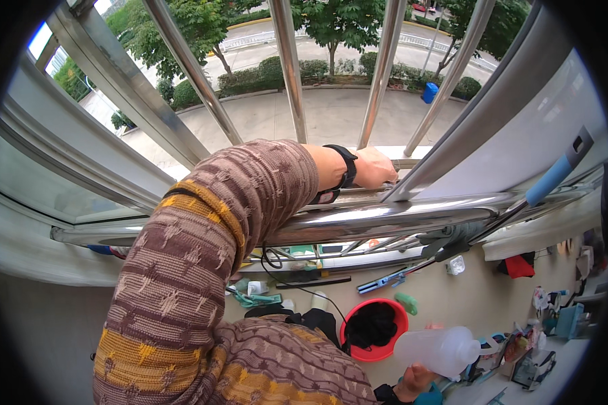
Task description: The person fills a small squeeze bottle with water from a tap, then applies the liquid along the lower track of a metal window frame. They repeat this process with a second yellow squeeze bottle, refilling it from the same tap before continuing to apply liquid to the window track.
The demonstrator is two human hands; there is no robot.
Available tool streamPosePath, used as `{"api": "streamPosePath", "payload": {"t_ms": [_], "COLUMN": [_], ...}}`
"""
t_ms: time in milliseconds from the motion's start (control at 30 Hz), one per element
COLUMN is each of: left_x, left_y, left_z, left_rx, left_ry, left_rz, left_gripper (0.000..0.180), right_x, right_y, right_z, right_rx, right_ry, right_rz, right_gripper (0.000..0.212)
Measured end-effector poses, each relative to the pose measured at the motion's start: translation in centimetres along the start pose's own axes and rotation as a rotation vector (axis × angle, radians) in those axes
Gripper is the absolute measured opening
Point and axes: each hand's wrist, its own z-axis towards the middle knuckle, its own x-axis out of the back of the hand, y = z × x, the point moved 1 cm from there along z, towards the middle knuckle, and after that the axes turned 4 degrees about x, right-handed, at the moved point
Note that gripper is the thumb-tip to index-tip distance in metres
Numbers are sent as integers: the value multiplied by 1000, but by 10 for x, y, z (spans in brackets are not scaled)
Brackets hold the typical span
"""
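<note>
My left arm, in a brown and mustard knitted sleeve, reaches over the shiny metal rail point(392, 217) toward the window sill. My left hand point(375, 169) is closed and held low at the window track, beside the edge of the sliding window frame point(466, 111). Its fingertips are mostly hidden, so what they hold, if anything, cannot be made out. A black band point(348, 166) circles that wrist. At the lower right my right hand point(414, 382) grips a translucent white plastic bottle point(436, 349), which lies tilted on its side.
Upright metal bars point(289, 67) stand outside the window, with trees and paving beyond. A blue-handled pole tool point(550, 179) leans across the rail at right. Below are a red basin point(404, 322) with dark cloth, a green bottle point(406, 303) and cluttered shelves point(520, 358).
</note>
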Motion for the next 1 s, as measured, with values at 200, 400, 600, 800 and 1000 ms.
{"api": "streamPosePath", "payload": {"t_ms": [200,400,600,800,1000], "left_x": [-21,-28,16,71,104], "left_y": [-10,-16,3,14,-2], "left_z": [17,26,-19,-95,-110], "left_rx": [-36,-109,26,-48,410], "left_ry": [22,63,86,190,600], "left_rz": [-17,57,-37,389,1167], "left_gripper": [28,30,42,17,48], "right_x": [23,24,19,6,-13], "right_y": [-5,-7,-7,-5,-19], "right_z": [-16,-9,1,10,12], "right_rx": [-40,-38,-48,54,-47], "right_ry": [72,70,32,-89,-76], "right_rz": [-28,-28,1,-8,61], "right_gripper": [106,110,114,107,110]}}
